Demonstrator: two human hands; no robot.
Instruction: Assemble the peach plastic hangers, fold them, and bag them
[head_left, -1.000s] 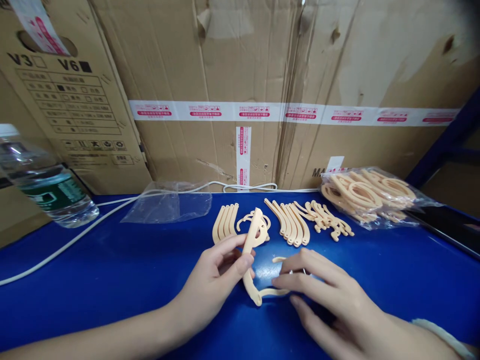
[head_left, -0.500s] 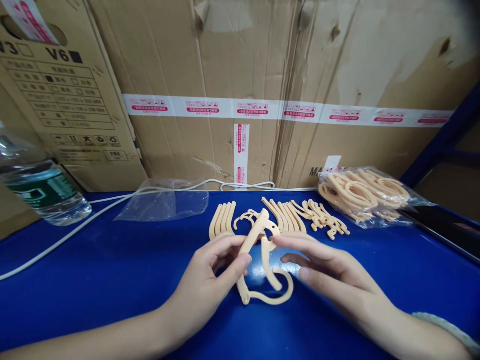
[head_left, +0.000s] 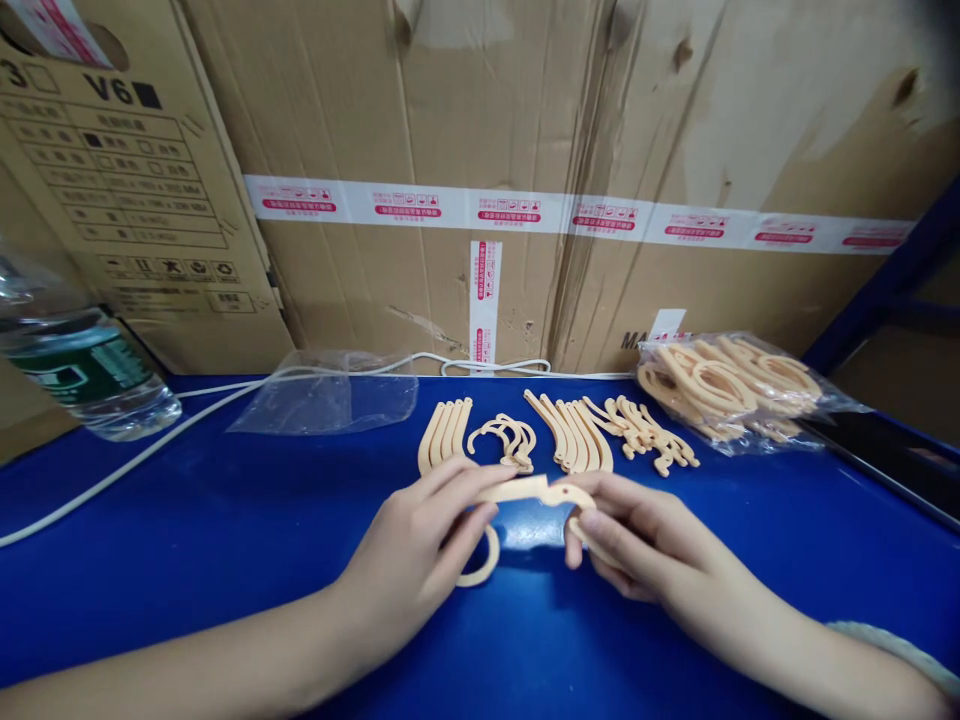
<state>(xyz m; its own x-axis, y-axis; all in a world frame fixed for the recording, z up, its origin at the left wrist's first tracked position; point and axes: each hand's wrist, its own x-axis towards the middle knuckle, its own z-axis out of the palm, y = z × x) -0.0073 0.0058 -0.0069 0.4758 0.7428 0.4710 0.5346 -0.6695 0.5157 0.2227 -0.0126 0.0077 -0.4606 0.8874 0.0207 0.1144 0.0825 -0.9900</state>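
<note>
My left hand (head_left: 416, 550) and my right hand (head_left: 637, 540) hold a beige plastic hook-shaped part (head_left: 525, 492) between them, just above the blue table (head_left: 225, 530). The left fingers pinch its left end, where a curved loop (head_left: 480, 570) hangs below. The right fingers are closed on its right end. Behind the hands lie sorted rows of beige pieces: curved strips (head_left: 444, 435), small hooks (head_left: 506, 438), longer curved strips (head_left: 570, 432) and small clips (head_left: 649, 435).
A clear bag of beige parts (head_left: 731, 390) lies at the back right. An empty clear bag (head_left: 326, 400) and a white cable (head_left: 112, 470) lie at the back left, beside a water bottle (head_left: 79, 370). Cardboard boxes (head_left: 480, 150) wall the back. A dark flat object (head_left: 892, 450) sits far right.
The part was upright in my left hand while my right hand picked a second curved piece off the table. Now both hands hold the pieces together, turned level.
</note>
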